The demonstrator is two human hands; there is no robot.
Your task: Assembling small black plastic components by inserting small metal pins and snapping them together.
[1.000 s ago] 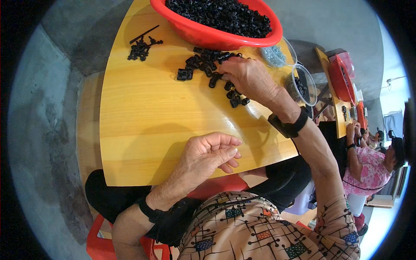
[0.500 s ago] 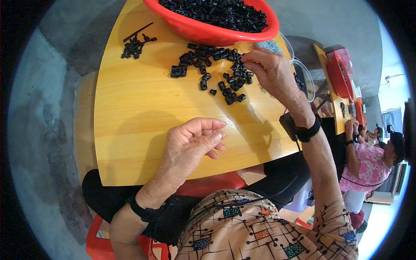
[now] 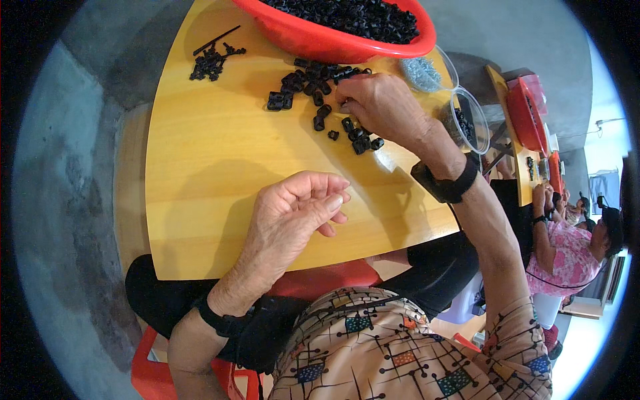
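Observation:
My left hand (image 3: 293,207) hovers above the near part of the yellow table, its fingers loosely curled and the thumb lying against them. Whatever it may hold is hidden. Over at the loose pile of small black plastic parts (image 3: 310,80), my right hand (image 3: 383,107) reaches down with thumb and forefinger drawn together. Its fingertips are among the parts, and I cannot make out what is between them. Several short black cylindrical pieces (image 3: 360,142) lie below that hand, with one small black piece (image 3: 333,135) apart from them.
A big red basin (image 3: 320,43) heaped with black parts stands at the far edge. To its right are a clear tub of small silvery pieces (image 3: 421,72) and a clear tub of black parts (image 3: 463,123). Thin black pieces (image 3: 210,63) lie far left. People sit at right.
My right hand has moved left across the pile, from its right side toward the middle. The left hand stays nearly in place. The view has shifted slightly.

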